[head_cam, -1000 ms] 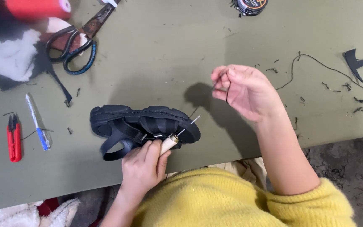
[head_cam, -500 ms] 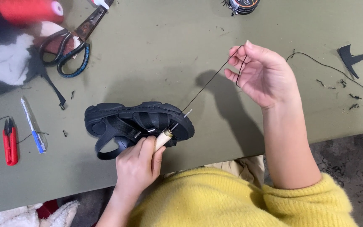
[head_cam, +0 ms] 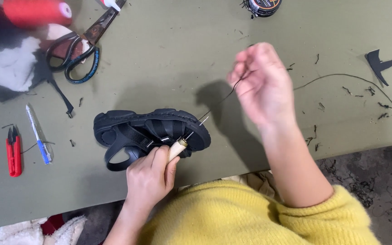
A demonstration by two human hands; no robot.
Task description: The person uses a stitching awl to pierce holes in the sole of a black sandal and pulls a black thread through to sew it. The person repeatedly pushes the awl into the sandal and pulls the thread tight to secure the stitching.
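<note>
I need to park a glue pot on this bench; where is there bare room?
Bare green table lies between the scissors and the raised right hand, above the black sandal. The near-left edge below the red snips is free too. The far-left corner is crowded; thread scraps litter the right.

On our green table (head_cam: 169,59) lie a sandal (head_cam: 128,129), scissors (head_cam: 80,52), red snips (head_cam: 13,152), a pen (head_cam: 37,134), thread scraps (head_cam: 350,79) and a spool (head_cam: 262,5).
</note>
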